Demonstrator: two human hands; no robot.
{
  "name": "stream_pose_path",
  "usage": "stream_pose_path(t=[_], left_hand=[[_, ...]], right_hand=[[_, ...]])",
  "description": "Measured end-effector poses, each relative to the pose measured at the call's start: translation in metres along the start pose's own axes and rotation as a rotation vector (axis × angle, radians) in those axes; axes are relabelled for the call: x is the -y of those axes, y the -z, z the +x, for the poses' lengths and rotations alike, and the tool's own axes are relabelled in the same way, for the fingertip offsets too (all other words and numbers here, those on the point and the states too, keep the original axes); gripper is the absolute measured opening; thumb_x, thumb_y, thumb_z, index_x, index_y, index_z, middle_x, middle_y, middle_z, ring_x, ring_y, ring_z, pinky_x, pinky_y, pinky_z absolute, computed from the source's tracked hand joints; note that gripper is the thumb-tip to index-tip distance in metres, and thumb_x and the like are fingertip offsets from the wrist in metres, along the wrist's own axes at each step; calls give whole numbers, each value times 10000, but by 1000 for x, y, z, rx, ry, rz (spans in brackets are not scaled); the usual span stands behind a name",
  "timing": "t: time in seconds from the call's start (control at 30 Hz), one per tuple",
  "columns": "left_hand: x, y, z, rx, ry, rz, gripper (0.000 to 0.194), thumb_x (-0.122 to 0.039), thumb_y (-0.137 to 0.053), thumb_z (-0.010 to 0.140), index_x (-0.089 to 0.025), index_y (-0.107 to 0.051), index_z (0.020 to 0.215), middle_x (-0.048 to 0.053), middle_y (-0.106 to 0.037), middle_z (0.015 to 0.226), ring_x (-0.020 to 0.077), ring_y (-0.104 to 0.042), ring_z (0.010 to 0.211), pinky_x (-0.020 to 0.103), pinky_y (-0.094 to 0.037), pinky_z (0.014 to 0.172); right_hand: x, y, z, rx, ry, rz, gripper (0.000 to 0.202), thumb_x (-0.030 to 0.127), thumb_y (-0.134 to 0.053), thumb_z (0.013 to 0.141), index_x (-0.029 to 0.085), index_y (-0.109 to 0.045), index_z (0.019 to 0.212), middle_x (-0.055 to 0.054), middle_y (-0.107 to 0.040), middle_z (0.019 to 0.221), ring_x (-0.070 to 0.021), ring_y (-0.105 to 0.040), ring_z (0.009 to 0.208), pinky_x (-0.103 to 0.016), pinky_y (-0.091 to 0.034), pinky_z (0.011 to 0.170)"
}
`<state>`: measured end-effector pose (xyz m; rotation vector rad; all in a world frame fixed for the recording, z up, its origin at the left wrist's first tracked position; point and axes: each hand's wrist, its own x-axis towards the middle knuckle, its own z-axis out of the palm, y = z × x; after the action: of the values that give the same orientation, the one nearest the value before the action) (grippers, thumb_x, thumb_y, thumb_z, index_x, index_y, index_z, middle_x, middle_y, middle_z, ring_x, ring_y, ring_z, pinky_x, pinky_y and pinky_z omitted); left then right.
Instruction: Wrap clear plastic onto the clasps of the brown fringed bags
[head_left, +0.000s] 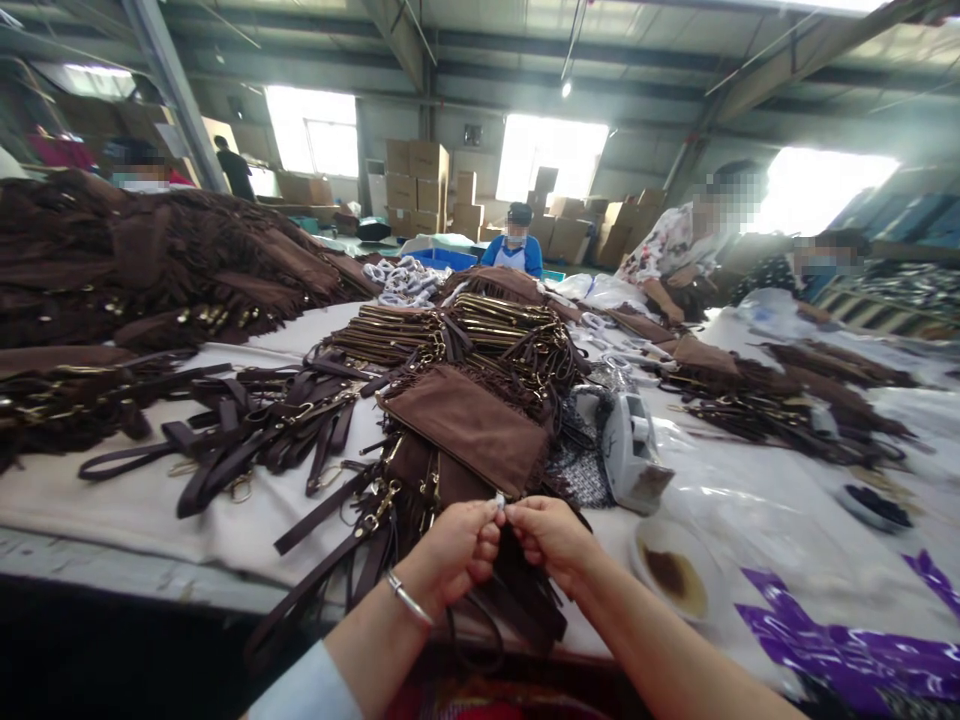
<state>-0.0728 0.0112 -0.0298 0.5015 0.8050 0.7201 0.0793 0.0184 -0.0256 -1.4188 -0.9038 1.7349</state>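
My left hand (466,545), with a silver bangle on the wrist, is closed in a pinch at the near corner of a brown fringed pouch (472,425). Opposite it, my right hand (553,540) pinches at the same spot, fingertips almost meeting. Between them shows a small pale, shiny piece (500,500), too small to name. The pouch has a gold zip along its edge and lies on other brown pouches. Brown wrist straps (330,555) with gold clasps spread out to the left of my hands.
Stacked zipped pouches (397,335) lie behind, with loose straps (232,420) to the left and a large brown heap (150,260) beyond. To the right are a white device (630,450), a bowl of brown liquid (675,570) and purple plastic (825,640). Several people sit across the table.
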Motion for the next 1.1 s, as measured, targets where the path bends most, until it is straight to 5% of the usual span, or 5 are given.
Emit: stream_pose_path(t=[0.3, 0.5, 0.67, 0.9, 1.1], left_hand=[[10, -4, -5, -67, 57, -126, 240, -350, -472, 899, -174, -459, 736, -109, -256, 507, 26, -131, 381, 127, -91, 371], [26, -12, -6, -309, -295, 378, 268, -392, -491, 868, -168, -551, 733, -66, -391, 520, 66, -282, 423, 203, -208, 429], [29, -21, -8, -330, -619, 617, 287, -341, -509, 863, -166, -580, 648, 41, -593, 678, 137, -493, 626, 251, -358, 595], [22, -32, -14, -57, -88, -216, 238, -337, -504, 874, -196, -431, 696, -113, -250, 482, 33, -112, 376, 146, -85, 375], [7, -30, -21, 218, 86, -582, 197, -240, -454, 907, -158, -466, 728, -121, -212, 492, 8, -144, 342, 90, -114, 345]], right_hand=[[-12, 1, 9, 91, -179, 54, 250, 344, -696, 708, 142, -552, 681, 79, -421, 503, -7, -237, 357, -147, -143, 339], [-23, 5, -6, -115, 17, -30, 282, 365, -741, 683, 151, -558, 665, 82, -438, 477, -23, -298, 367, -159, -160, 348], [-27, -9, -10, -43, 130, 264, 346, 442, -790, 648, 135, -638, 697, 6, -588, 610, -92, -499, 554, -202, -376, 489], [-20, -30, -9, 146, -118, 740, 212, 317, -756, 710, 163, -628, 640, 24, -578, 540, -94, -498, 486, -205, -402, 464], [-8, -34, -12, 307, -37, 711, 202, 338, -723, 749, 164, -688, 846, -33, -707, 842, -149, -648, 876, -232, -498, 741]])
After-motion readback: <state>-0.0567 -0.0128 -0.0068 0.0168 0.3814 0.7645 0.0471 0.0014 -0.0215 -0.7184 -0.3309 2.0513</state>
